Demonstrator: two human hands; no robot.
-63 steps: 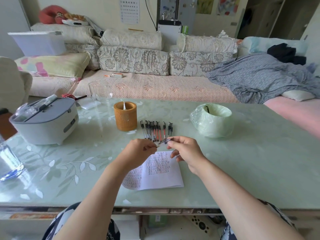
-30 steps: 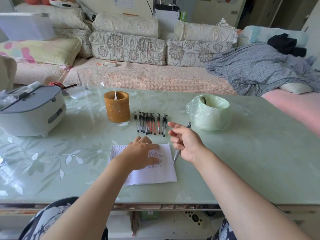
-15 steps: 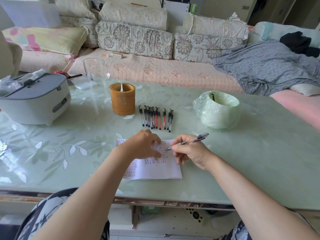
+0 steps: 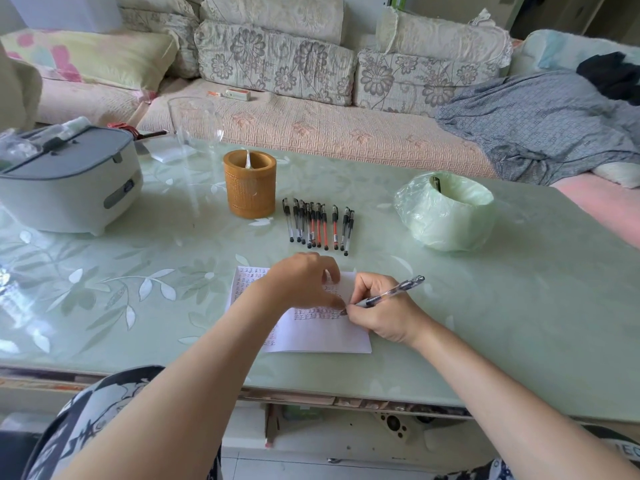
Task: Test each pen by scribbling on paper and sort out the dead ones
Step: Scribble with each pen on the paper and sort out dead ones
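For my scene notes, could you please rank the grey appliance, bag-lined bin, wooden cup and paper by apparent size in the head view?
1. grey appliance
2. paper and bag-lined bin: these look alike. The paper is nearer and partly covered, so I leave them tied.
3. wooden cup

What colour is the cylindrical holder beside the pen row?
The holder is orange-brown; head view.

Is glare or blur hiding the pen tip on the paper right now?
Head view: no, the pen and paper are sharp and softly lit. Head view: glare sits only on the table at far left. Head view: wide-angle distortion bows the table's edges.
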